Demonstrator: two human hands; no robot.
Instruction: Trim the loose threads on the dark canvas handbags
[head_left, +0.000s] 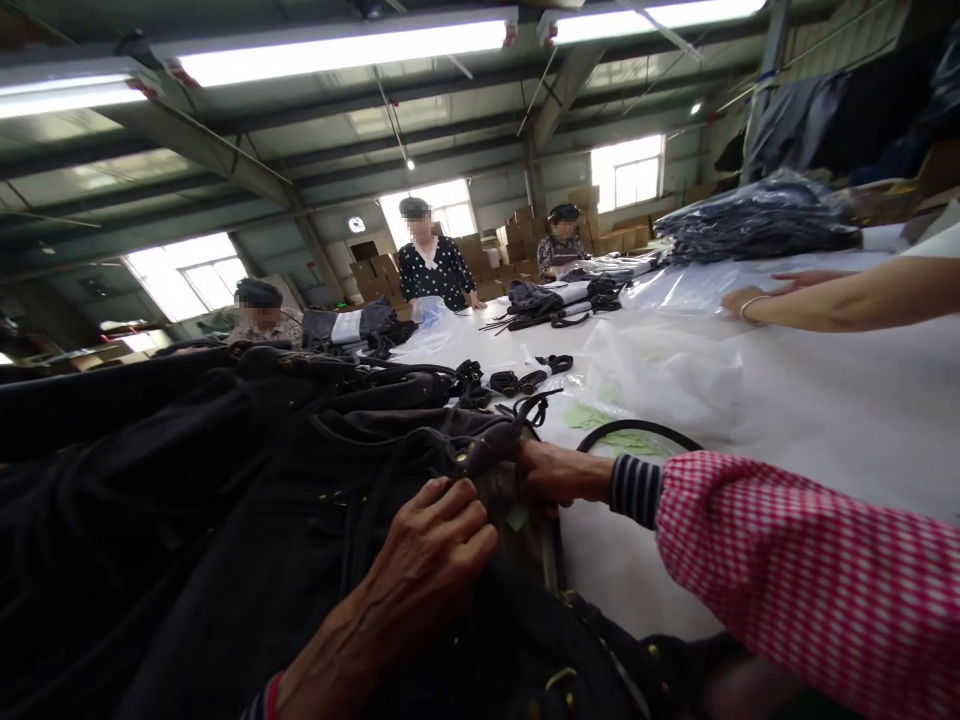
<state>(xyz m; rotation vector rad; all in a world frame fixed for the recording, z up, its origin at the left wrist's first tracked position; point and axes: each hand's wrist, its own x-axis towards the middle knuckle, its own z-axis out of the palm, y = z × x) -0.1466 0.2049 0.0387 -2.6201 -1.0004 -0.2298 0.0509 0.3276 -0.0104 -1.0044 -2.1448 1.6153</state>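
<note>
A dark fabric bag (pixel 315 560) with thin straps and gold-coloured metal fittings lies in front of me. My left hand (pixel 435 540) is closed, its bent fingers gripping the cloth near the bag's open edge. At the far end of that opening is my right hand (pixel 551 475), fingers curled downward and partly hidden by the bag. What those fingers hold, if anything, does not show. A small green piece (pixel 517 517) sits in the opening between the hands. Just beyond my right wrist, a black curved strap (pixel 637 428) arches over the table.
More dark bags (pixel 150 400) are heaped on the left. Buckled straps (pixel 529 378), green slips (pixel 611 425) and clear plastic (pixel 667 370) lie on the white table (pixel 825 400). A co-worker's arm (pixel 832 300) reaches in from the right, near plastic-wrapped goods (pixel 757 215). Several people are across the table.
</note>
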